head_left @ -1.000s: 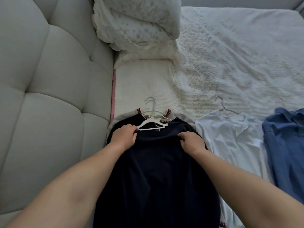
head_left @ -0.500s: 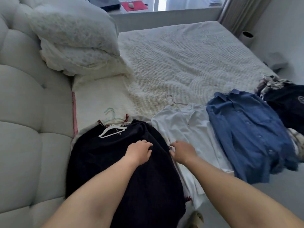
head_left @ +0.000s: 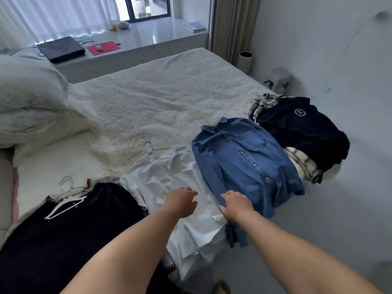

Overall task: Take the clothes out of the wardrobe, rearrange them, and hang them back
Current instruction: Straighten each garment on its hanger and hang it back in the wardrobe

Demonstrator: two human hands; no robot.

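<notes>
A person leans over a bed (head_left: 161,98) where clothes lie in a row along the near edge. At the near left, a dark sweater (head_left: 70,236) lies flat with a white hanger (head_left: 63,207) at its neck and a pale green hanger (head_left: 69,183) just beyond it. Beside it to the right, a white shirt (head_left: 169,177) is spread out, a wire hanger (head_left: 151,148) poking from its far end. Next along, a blue shirt (head_left: 244,164) lies buttoned, its collar toward the far side, overlapping the white shirt's right edge. At the far right, a navy top with a round badge (head_left: 297,126) sits on a heap of checked clothes (head_left: 305,166) at the corner of the bed.

Both bare arms reach forward. The left hand (head_left: 182,201) hovers over or rests on the white shirt, fingers loosely curled and slightly apart, gripping nothing. The right hand (head_left: 237,203) sits at the blue shirt's near left edge, fingers bent down onto the fabric; whether they pinch the cloth is hard to say from this angle, as the fingertips are blurred.

A bundled duvet (head_left: 31,102) fills the far left of the bed. Beyond it, a window ledge (head_left: 161,37) holds a closed laptop (head_left: 61,48) and a red mouse mat (head_left: 104,47). A curtain (head_left: 231,26) hangs at the far right.
</notes>
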